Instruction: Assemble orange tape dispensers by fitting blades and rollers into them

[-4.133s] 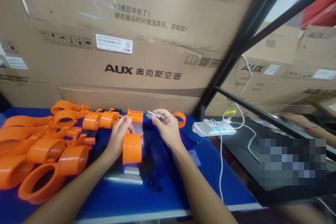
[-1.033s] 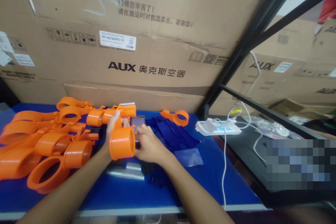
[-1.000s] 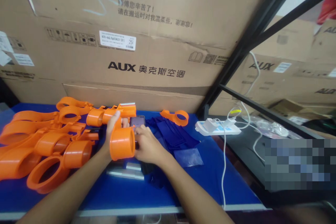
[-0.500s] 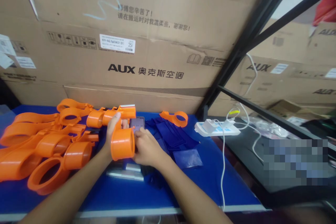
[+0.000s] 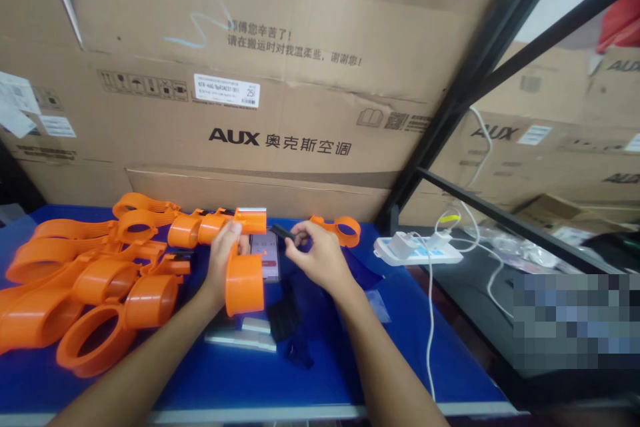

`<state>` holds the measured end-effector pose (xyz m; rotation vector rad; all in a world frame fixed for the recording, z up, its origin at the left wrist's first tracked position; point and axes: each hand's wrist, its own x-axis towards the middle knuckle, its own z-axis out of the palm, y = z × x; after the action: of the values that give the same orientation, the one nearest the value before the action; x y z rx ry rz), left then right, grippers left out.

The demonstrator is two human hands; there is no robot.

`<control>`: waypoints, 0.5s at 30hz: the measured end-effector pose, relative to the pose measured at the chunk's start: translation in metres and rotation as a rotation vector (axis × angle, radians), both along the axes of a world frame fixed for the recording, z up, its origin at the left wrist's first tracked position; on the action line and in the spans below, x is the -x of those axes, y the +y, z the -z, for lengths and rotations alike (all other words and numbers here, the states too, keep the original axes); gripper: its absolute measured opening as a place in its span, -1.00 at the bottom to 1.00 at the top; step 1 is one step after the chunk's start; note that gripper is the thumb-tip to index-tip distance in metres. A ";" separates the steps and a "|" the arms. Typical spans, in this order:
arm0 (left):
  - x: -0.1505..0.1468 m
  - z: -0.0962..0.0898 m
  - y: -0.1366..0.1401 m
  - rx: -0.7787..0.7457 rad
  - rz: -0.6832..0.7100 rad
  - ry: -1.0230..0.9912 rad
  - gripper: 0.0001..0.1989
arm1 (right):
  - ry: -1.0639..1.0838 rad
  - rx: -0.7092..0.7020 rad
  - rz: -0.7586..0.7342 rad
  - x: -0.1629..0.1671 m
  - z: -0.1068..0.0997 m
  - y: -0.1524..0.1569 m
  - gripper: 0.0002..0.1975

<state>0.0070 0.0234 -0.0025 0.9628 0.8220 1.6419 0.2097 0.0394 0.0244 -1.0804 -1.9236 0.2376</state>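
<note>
My left hand is closed round an orange plastic part, whose wide ring faces down toward me. A silvery strip shows at the far end of the orange plastic beyond my fingers. To the right, my right hand pinches a small flat black piece between thumb and fingers, apart from the orange part. Between the hands a phone lies with its screen lit. Nearer me are several black pieces and flat silvery metal bars on the blue table.
Many orange ring-shaped parts are heaped at the left. Another orange part lies behind my right hand. A white power strip with plugs and a hanging cable sits at the right. Large cardboard boxes stand behind.
My right hand has moved right and away from the orange part, and the black piece now shows in its fingers. More of the phone and the black pieces on the table is visible.
</note>
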 end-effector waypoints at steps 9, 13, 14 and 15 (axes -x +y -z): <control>-0.009 0.000 -0.007 -0.094 0.002 0.208 -0.63 | 0.157 -0.093 0.000 0.003 -0.005 -0.009 -0.82; -0.014 -0.004 -0.013 -0.082 0.077 0.208 -0.68 | 0.031 -0.159 -0.064 0.005 -0.004 -0.011 -0.82; -0.015 -0.004 -0.013 -0.078 0.090 0.206 -0.70 | 0.019 -0.171 -0.076 0.005 -0.004 -0.011 -0.82; -0.016 -0.005 -0.014 -0.077 0.099 0.206 -0.71 | 0.015 -0.179 -0.082 0.004 -0.004 -0.010 -0.82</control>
<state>0.0226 0.0092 0.0023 1.2230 0.8384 1.5158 0.2054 0.0290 0.0287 -0.8809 -1.9378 0.1157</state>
